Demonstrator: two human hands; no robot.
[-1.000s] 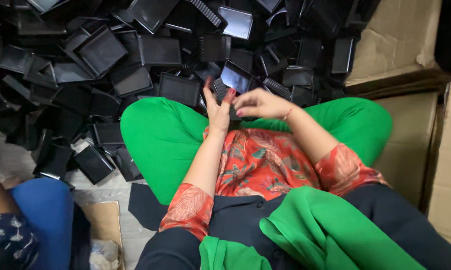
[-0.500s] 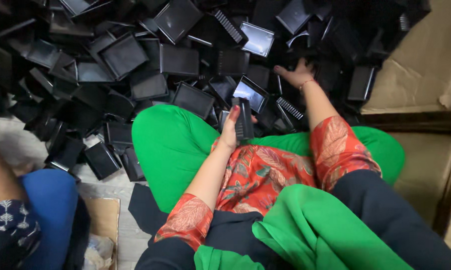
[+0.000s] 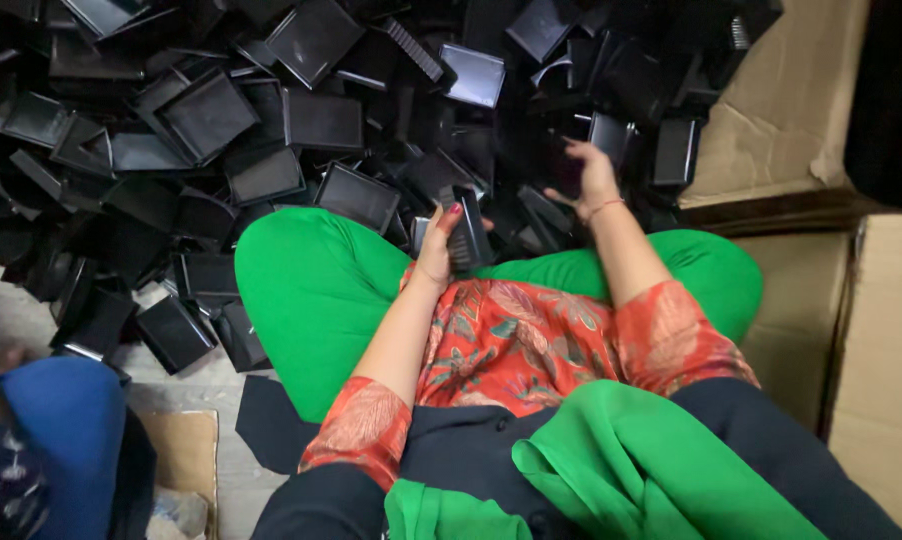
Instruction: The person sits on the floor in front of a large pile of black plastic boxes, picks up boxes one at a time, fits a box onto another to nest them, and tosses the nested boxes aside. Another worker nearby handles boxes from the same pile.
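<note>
I sit cross-legged in green trousers (image 3: 311, 290) and a red patterned top. My left hand (image 3: 437, 245) grips a black ribbed plastic part (image 3: 465, 232) upright just above my knees. My right hand (image 3: 591, 180) reaches forward into a big heap of black plastic trays and frames (image 3: 271, 130), with its fingers spread on a dark piece in the pile. Whether it grips that piece I cannot tell.
Brown cardboard boxes (image 3: 801, 110) stand at the right, one more at the lower right (image 3: 886, 380). Another person in blue (image 3: 61, 430) sits at the lower left. A green scarf (image 3: 631, 470) lies on my lap. Bare floor (image 3: 201, 390) shows beside my left knee.
My right hand left my left hand and reached out to the right side of the heap. My left hand stays near my knees with the ribbed part.
</note>
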